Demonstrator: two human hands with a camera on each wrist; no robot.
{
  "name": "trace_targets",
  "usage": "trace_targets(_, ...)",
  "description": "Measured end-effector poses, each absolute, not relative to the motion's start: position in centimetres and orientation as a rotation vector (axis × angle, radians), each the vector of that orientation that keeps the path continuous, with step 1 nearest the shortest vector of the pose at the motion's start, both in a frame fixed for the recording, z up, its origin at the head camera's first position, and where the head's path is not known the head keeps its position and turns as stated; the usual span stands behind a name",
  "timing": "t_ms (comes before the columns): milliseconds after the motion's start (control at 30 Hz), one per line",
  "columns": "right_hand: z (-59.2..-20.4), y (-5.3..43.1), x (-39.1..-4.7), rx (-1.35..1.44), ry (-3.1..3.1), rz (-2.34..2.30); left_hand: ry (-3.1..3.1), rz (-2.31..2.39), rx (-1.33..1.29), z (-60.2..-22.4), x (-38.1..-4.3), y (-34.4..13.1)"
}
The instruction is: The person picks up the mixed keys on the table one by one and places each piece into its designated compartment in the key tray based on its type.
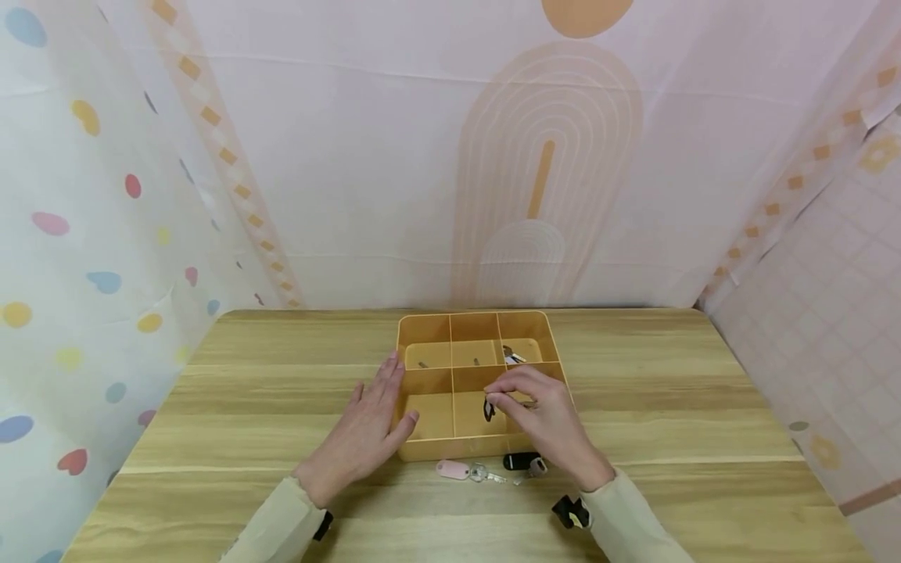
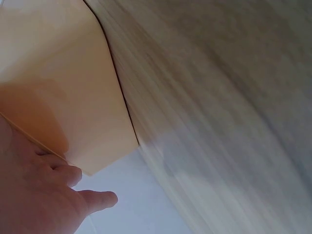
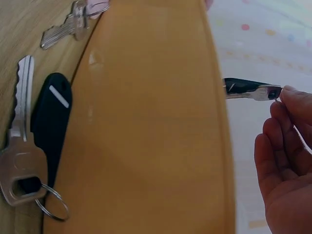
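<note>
While the table (image 1: 281, 391) bears a tray (image 1: 450, 448), patterned cloth (image 1: 366, 172) hangs behind.

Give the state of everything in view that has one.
Orange plastic six-compartment tray: upright, open, on the wooden table.
Silver key with black tag: pinched in the right grip, hanging at the front-middle compartment.
Silver key with rounded pink tag: lying on the table.
Wide-headed metal key with elongated black tag: lying on the table.
Metallic items: lying in the back-right compartment.
Left grip: resting against the tray's left side.
</note>
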State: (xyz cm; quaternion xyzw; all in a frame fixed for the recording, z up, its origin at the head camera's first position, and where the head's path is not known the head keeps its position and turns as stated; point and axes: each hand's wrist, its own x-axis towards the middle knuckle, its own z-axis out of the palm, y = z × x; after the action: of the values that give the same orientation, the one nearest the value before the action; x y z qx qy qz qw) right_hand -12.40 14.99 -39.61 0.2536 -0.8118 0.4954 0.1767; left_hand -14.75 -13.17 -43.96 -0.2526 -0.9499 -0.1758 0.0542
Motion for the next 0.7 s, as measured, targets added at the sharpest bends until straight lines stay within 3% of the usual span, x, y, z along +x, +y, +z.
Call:
trace_targets(133, -41.3, 15.1, -13.5, 0.755, -2.339, 1.33, -2.885, -0.533, -0.769, -44.1, -14.8, -13.1)
trace_targets(700, -41.8, 14.5, -14.3, 0.825, -2.473, 0.975, -2.885, -0.525, -0.77, -44.0, -14.8, -13.2)
